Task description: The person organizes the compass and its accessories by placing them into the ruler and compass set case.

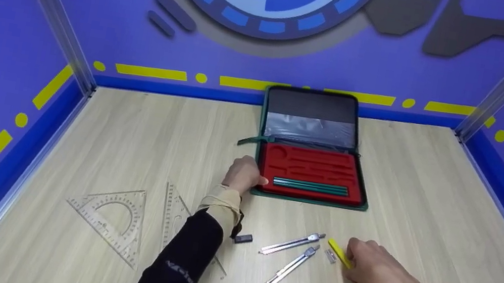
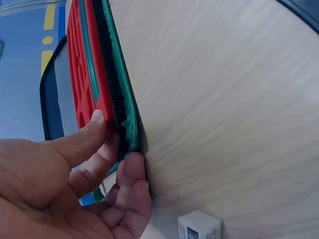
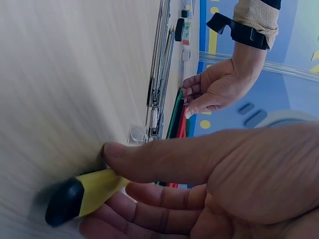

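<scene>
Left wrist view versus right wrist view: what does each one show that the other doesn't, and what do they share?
Only the left wrist view shows a small white box on the table and the case's zipper edge up close. Only the right wrist view shows the right hand gripping a yellow pen, plus the two compasses. Both show the left hand holding the corner of the open case with its red tray.
</scene>
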Demonstrator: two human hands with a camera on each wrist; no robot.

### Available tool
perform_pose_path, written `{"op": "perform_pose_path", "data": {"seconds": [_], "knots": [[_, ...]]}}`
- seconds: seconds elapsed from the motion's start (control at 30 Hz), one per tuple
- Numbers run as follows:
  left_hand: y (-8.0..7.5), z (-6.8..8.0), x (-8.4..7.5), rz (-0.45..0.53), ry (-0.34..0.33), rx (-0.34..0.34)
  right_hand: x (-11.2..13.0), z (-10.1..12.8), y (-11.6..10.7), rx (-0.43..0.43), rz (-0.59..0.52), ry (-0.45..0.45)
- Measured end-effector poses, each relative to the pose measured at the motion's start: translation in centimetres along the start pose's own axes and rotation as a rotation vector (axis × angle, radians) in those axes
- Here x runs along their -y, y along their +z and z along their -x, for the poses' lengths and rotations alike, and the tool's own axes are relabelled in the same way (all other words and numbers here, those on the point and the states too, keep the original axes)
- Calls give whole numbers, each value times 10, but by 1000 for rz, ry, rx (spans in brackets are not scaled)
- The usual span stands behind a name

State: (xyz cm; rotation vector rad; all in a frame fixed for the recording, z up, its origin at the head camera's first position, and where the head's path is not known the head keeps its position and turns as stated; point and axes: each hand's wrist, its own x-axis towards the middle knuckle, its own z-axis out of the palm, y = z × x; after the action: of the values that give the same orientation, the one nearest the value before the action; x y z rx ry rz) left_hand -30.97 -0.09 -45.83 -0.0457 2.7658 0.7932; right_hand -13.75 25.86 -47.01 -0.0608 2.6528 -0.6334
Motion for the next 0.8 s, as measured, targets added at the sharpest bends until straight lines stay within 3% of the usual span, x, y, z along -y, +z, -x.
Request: {"op": "perform_pose_path", "data": {"seconds": [0.2, 0.43, 0.8], "knots": [[-1, 1, 0, 0, 21, -19, -8, -2, -10, 16, 22, -40], [0, 1, -1, -10, 19, -9, -19, -4, -36, -66, 27, -177], [1, 0, -2, 13, -33, 12, -13, -11, -76, -67, -120, -257]]}}
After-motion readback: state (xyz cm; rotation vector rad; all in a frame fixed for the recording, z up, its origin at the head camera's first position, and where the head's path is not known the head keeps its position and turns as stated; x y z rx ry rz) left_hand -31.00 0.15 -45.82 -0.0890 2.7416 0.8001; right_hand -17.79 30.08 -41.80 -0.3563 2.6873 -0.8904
